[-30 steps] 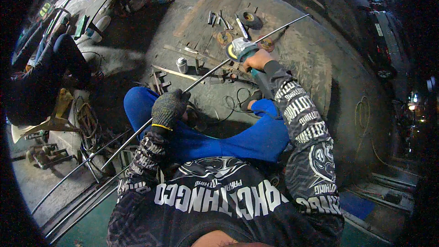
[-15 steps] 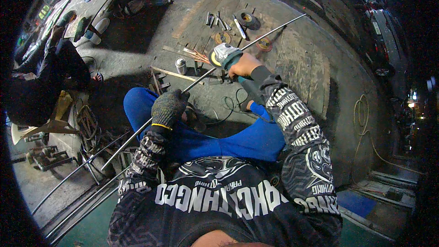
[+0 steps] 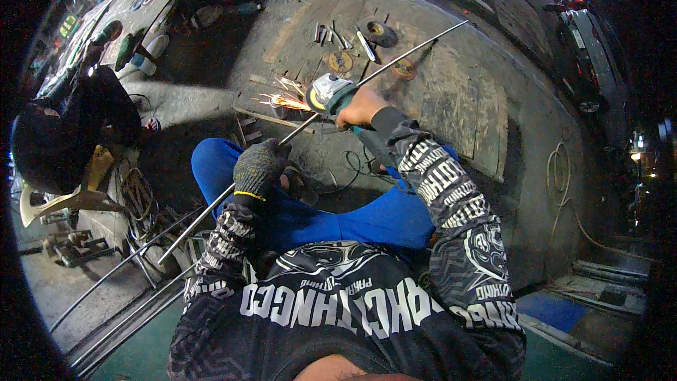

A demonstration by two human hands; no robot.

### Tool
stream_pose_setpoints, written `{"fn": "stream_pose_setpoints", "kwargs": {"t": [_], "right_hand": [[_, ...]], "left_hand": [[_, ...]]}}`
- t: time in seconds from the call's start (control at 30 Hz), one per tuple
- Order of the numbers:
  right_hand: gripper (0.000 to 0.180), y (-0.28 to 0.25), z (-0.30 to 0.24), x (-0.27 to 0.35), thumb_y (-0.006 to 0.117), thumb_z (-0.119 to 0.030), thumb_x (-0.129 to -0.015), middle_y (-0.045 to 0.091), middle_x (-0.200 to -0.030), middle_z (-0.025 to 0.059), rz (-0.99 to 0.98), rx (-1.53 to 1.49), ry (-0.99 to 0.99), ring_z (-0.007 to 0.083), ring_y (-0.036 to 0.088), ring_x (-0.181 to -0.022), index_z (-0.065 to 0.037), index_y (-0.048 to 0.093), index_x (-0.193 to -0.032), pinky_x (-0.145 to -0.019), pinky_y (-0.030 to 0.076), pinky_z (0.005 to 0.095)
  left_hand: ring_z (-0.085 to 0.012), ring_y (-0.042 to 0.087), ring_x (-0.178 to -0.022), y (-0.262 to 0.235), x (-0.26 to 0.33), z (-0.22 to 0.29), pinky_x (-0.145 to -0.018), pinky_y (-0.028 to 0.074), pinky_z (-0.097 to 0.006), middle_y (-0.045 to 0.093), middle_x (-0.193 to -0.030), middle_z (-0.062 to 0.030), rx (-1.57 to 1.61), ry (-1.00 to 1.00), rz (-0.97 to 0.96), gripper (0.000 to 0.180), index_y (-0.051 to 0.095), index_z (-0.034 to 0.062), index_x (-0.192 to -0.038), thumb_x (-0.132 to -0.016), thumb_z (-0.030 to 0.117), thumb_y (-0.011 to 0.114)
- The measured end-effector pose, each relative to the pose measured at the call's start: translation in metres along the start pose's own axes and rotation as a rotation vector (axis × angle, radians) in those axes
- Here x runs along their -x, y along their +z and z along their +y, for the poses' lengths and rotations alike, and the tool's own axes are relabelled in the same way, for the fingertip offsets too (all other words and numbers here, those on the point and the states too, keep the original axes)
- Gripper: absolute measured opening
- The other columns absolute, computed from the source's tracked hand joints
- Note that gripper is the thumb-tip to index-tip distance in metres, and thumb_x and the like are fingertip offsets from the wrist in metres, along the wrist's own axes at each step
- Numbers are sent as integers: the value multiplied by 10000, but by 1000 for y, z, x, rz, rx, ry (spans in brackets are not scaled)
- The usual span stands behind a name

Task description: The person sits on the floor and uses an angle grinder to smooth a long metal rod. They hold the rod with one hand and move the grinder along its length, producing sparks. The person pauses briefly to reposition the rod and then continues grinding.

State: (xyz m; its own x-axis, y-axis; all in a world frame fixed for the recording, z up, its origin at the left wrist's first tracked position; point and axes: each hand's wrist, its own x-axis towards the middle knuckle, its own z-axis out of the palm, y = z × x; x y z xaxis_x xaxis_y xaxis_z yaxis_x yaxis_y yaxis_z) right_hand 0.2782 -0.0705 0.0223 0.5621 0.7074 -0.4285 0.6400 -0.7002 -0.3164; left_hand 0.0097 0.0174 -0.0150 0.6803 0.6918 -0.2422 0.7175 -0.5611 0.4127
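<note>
Short of the wooden board (image 3: 462, 120), my gloved left hand (image 3: 259, 168) wraps a slim metal rod (image 3: 298, 130) that slants out over it; it looks stiff and smooth, best gripped firmly mid-length. At the board's near edge, my bare right hand (image 3: 361, 109) clasps an angle grinder (image 3: 333, 89), probably nose-heavy, close behind its head. Orange sparks (image 3: 285, 101) spray leftward. Farther back on the board lies a tan disc (image 3: 340, 63).
</note>
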Motion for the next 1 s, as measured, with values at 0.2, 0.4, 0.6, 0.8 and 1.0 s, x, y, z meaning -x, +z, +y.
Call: {"fn": "stream_pose_setpoints", "kwargs": {"t": [0.2, 0.4, 0.6, 0.8, 1.0], "right_hand": [[578, -1, -8, 10, 866, -400, -533, 727, -945, 238, -37, 17, -3, 354, 721, -880, 70, 720, -835, -779, 576, 402], [608, -11, 2, 7, 872, -422, -536, 727, -986, 254, 36, 94, -59, 363, 721, -923, 68, 731, -866, -816, 581, 408], [634, -24, 43, -8, 869, -426, -527, 724, -999, 264, 50, 28, 116, 353, 723, -950, 80, 732, -883, -822, 579, 407], [557, -43, 101, -51, 856, -403, -541, 730, -935, 223, 64, 39, 192, 319, 714, -857, 41, 735, -855, -754, 567, 385], [597, -61, 158, -92, 791, -536, -596, 702, -1165, 223, -63, 147, 236, 353, 679, -1071, -99, 776, -1002, -926, 549, 416]], "left_hand": [[-432, 660, -970, -3, 1, 3, -832, 513, -537, 700, -984, -233, -17, -6, -33, 435, 707, 84, -1025, -950, 487, 564], [-435, 666, -953, -9, 3, 2, -822, 514, -541, 703, -951, -229, -56, -18, -22, 444, 697, 74, -1001, -959, 491, 549], [-445, 669, -926, -7, 6, 2, -801, 515, -550, 703, -915, -235, -35, -25, -6, 457, 687, 70, -994, -961, 500, 536], [-444, 678, -889, -12, 11, 2, -775, 527, -550, 701, -886, -242, -31, -49, -25, 447, 689, 80, -985, -960, 498, 534], [-427, 689, -839, -5, 1, 7, -726, 535, -546, 700, -841, -228, -97, -56, -60, 408, 686, 89, -980, -953, 478, 565]]}}
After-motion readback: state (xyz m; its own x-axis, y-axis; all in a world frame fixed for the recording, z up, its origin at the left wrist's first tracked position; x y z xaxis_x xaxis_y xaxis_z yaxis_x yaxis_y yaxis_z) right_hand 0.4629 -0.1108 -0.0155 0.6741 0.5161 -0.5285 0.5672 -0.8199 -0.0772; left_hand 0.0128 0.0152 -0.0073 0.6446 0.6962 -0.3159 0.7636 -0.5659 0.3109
